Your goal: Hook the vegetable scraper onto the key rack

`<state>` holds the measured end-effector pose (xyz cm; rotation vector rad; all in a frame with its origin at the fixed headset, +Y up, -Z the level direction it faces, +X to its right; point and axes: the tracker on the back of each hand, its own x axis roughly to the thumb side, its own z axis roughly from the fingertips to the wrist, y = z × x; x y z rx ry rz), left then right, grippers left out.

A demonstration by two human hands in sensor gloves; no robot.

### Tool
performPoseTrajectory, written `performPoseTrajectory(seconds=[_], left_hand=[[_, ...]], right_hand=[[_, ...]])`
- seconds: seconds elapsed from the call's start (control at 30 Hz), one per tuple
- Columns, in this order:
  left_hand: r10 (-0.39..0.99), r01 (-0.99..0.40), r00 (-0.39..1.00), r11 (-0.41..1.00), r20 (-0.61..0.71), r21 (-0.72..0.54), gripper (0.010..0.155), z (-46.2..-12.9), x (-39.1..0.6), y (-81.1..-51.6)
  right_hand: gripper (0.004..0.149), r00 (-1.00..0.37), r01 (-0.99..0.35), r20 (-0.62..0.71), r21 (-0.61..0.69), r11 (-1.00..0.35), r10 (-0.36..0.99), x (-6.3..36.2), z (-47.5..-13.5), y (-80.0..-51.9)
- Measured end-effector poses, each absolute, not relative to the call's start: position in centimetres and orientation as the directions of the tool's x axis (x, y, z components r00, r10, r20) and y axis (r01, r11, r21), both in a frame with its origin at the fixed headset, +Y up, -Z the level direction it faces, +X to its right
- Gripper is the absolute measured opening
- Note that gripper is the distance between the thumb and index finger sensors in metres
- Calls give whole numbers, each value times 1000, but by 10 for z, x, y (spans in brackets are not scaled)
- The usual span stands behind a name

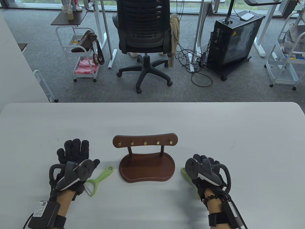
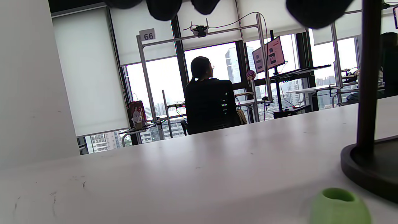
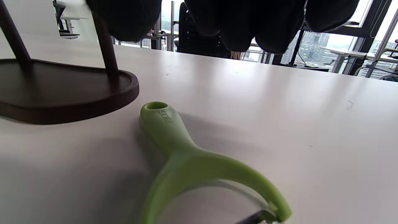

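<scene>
Office floor with a swivel chair (image 1: 144, 35), rolling carts and a black computer case (image 1: 234, 39) lies beyond a white table (image 1: 214, 133). Left hand (image 1: 73, 162) rests palm down near the table's left side, fingers spread and flat, gripping nothing; its tracker covers the knuckles. Left wrist view shows only dark fingertips (image 2: 163, 7) cut off at the top edge. Just right of that hand lies a green vegetable scraper (image 1: 99, 180), flat on the table, ring end pointing up-right toward the rack, blade end partly tucked under the tracker; whether the glove touches it cannot be told. In the left wrist view only its blurred ring end shows at the bottom edge. Centre: dark wooden key rack (image 1: 145, 157), upright on its oval base, two posts carrying a crossbar with five brass hooks (image 1: 145, 143), all bare. Wrist views cut the rack down to base and posts. Right of the rack, a second green scraper (image 3: 189, 161) lies flat on the table, ring end just beside the base but apart from it. From the table view it is mostly hidden under the right hand (image 1: 206, 170), which hovers or rests over it; fingers look curled downward, loosely open in the right wrist view, not visibly gripping the handle. Contact there cannot be told.
</scene>
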<state>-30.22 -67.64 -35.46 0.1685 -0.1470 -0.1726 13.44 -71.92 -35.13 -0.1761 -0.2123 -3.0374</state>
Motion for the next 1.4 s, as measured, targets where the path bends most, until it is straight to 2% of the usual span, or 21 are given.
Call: performPoseTrajectory(seconds=[0.17,0.47,0.83,1.13,1.4], left_hand=[[-181,157,975,972,127,175,87,-355,-302,-676],[-172,149,977,973,126,176,87,-355,-303,-676],[-171,147,977,973,127,176,87,-355,-304,-676],[-170,146,977,974,129,173,87,-355,-304,-676],[-169,146,977,974,128,171,87,-355,-304,-676]], right_hand=[[69,-972,206,154,185,-961,-179,122,-355,-735],[66,-955,289,149,252,-924,-258,118,-359,-756],[64,-921,382,185,258,-888,-343,109,-359,-768],[62,-898,428,219,245,-870,-381,103,-358,-770],[64,-918,386,198,254,-887,-343,106,-359,-768]])
